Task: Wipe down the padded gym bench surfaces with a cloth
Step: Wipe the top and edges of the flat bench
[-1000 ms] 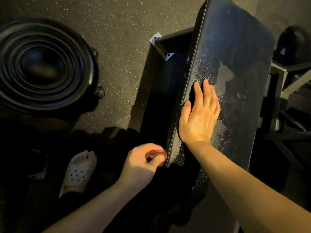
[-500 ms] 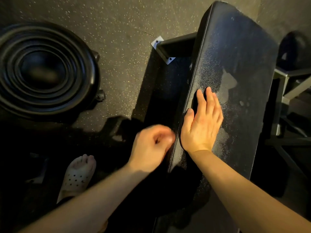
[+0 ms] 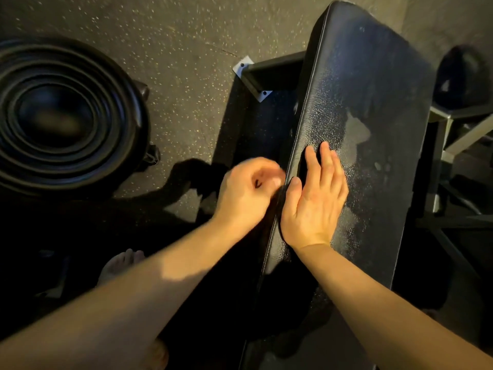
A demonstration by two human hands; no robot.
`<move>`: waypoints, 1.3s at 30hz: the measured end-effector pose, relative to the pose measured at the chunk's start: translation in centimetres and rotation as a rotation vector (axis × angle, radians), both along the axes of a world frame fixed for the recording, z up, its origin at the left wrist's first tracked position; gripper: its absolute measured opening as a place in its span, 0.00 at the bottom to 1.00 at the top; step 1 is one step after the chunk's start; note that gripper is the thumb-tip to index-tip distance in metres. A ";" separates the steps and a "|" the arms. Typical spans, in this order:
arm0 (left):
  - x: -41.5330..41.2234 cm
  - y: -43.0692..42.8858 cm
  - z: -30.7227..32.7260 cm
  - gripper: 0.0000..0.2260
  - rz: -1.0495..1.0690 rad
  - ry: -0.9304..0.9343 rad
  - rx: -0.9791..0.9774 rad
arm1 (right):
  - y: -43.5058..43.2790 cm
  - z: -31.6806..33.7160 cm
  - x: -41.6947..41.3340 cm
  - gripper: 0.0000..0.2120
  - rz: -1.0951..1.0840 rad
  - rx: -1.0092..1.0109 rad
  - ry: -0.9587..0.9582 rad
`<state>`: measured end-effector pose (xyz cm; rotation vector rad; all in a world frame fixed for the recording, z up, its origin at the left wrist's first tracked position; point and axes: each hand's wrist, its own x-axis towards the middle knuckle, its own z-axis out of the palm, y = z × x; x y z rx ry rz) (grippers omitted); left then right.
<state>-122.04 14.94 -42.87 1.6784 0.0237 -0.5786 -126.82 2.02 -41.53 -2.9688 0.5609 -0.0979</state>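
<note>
- The padded surface [image 3: 373, 108] shows pale smears near its middle; no cloth is plain to see (the dark patch [image 3: 302, 166] under your right fingers may be it).
- Your right hand [image 3: 314, 206] lies flat, fingers together, by the left edge: press evenly and stroke lengthwise.
- Your left hand [image 3: 245, 193] is curled at that edge; I cannot tell what it pinches.
</note>
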 end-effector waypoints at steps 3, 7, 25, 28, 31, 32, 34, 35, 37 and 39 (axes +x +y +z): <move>-1.2 0.1 0.3 0.08 0.038 0.029 -0.050 | 0.0 0.1 0.0 0.28 0.007 0.006 0.009; -10.2 5.5 1.4 0.09 -0.101 0.287 0.029 | 0.1 0.2 0.0 0.27 -0.006 0.005 0.023; -2.6 1.6 0.8 0.07 -0.043 0.118 -0.013 | -0.1 0.1 0.0 0.27 -0.007 0.008 0.017; 1.2 -1.0 0.2 0.08 0.065 0.050 -0.011 | 0.0 0.0 0.0 0.27 0.002 0.002 0.001; -3.9 1.9 0.7 0.09 -0.001 0.149 -0.075 | 0.0 0.1 0.0 0.27 -0.002 0.015 -0.003; -6.3 3.6 0.8 0.09 -0.071 0.228 -0.071 | 0.0 0.1 0.0 0.27 -0.005 0.015 -0.001; -9.4 6.5 1.5 0.09 -0.226 0.365 -0.034 | 0.1 0.0 -0.1 0.26 -0.004 0.019 -0.005; -9.4 6.7 1.4 0.07 -0.247 0.392 -0.030 | 0.1 0.0 -0.1 0.26 -0.004 0.024 -0.011; -6.8 5.0 0.8 0.02 -0.166 0.295 -0.047 | 0.1 0.0 0.0 0.26 -0.004 0.023 -0.026; -2.5 2.2 0.1 0.03 -0.104 0.109 -0.003 | 0.0 -0.1 -0.1 0.27 0.004 0.020 -0.034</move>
